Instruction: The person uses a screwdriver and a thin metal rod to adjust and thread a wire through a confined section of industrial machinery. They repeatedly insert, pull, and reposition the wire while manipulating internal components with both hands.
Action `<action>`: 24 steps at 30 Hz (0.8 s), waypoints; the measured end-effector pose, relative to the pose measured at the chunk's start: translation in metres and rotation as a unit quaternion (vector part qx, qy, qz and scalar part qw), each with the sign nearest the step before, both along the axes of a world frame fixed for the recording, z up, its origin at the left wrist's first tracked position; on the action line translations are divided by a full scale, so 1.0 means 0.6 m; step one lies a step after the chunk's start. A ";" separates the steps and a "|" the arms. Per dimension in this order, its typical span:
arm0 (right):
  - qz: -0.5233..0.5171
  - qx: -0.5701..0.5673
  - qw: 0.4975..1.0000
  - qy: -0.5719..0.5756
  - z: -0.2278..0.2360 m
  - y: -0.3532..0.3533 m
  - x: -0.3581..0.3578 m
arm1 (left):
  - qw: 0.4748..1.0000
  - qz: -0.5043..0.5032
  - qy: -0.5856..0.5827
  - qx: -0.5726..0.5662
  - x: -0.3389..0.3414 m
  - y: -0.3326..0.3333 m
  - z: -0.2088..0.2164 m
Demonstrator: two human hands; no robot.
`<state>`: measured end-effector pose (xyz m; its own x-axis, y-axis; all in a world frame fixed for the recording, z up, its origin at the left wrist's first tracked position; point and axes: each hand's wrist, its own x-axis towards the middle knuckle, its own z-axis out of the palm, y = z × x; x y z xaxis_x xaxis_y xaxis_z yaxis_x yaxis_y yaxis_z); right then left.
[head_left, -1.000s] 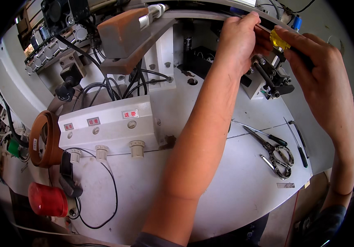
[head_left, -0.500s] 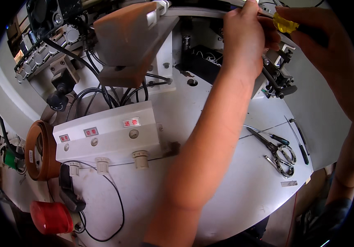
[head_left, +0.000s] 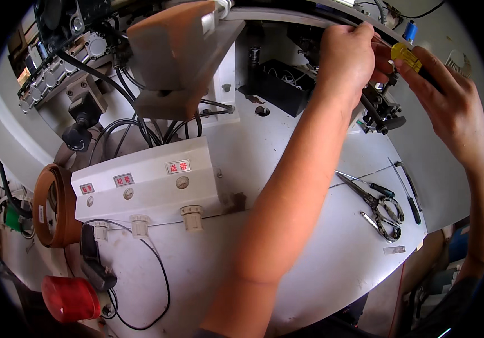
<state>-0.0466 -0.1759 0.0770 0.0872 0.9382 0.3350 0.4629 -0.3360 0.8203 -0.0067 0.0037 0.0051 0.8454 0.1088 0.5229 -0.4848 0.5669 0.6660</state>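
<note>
In my right hand is a screwdriver with a yellow and black handle, gripped between thumb and fingers. Its thin shaft points left toward my left hand, which is raised at the machine's curved top rail. The left thumb and fingers are closed together there, and whatever they pinch is hidden. Just below the hands sits a dark metal mechanism with a roller-like bar.
Scissors, a small screwdriver and another thin tool lie on the white table at right. A white control box with knobs, a brown tape roll and a red lamp stand left. A black box sits behind.
Both hands have come down a little from the top edge. My right hand has shifted down and right with the screwdriver, showing more of the hand and the wall behind.
</note>
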 end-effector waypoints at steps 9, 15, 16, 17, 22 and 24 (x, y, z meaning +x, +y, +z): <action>-0.025 0.428 0.672 0.604 0.008 -0.025 0.028 | 0.999 -0.040 -0.010 -0.005 0.008 -0.012 -0.012; -0.017 0.430 0.599 0.676 -0.011 -0.028 0.038 | 0.999 -0.024 0.010 -0.023 0.027 -0.026 -0.027; 0.021 0.388 0.748 0.538 -0.025 -0.016 0.032 | 1.000 -0.015 0.016 -0.020 0.030 -0.027 -0.029; 0.052 0.331 0.865 0.373 -0.046 -0.003 0.019 | 0.999 -0.022 0.013 -0.035 0.028 -0.029 -0.028; 0.031 0.271 0.907 0.320 -0.031 -0.005 0.027 | 0.996 -0.053 0.025 -0.068 0.021 -0.029 -0.024; -0.005 0.370 0.772 0.517 -0.008 -0.016 0.027 | 0.996 -0.056 0.010 -0.073 0.022 -0.022 -0.023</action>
